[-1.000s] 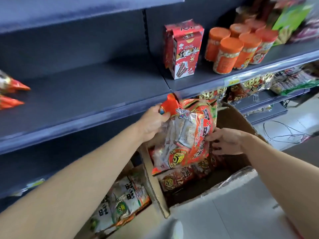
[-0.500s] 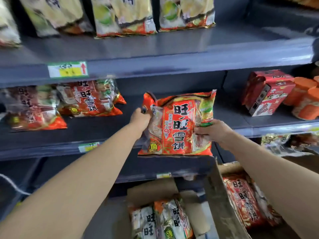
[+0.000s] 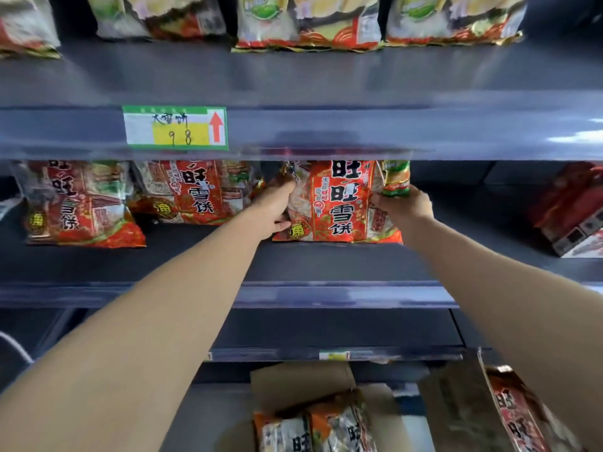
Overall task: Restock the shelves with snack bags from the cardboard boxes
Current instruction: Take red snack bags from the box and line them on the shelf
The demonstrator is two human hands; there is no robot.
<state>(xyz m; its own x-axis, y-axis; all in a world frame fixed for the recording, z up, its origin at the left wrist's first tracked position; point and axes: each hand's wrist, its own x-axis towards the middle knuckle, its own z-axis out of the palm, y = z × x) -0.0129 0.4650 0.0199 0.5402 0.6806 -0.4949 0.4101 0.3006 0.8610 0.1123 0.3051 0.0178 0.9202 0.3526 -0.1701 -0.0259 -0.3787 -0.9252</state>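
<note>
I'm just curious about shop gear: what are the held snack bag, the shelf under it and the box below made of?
Snack bag: glossy plastic film, judging by its crinkles, shine and clear patches. Shelf: probably painted metal, dark grey with a smooth, faint sheen. Box: plain brown cardboard, matte, with a folded flap.

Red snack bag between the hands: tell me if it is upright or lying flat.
Upright: the red snack bag stands on its bottom edge on the shelf, left hand and right hand gripping its sides.
</note>
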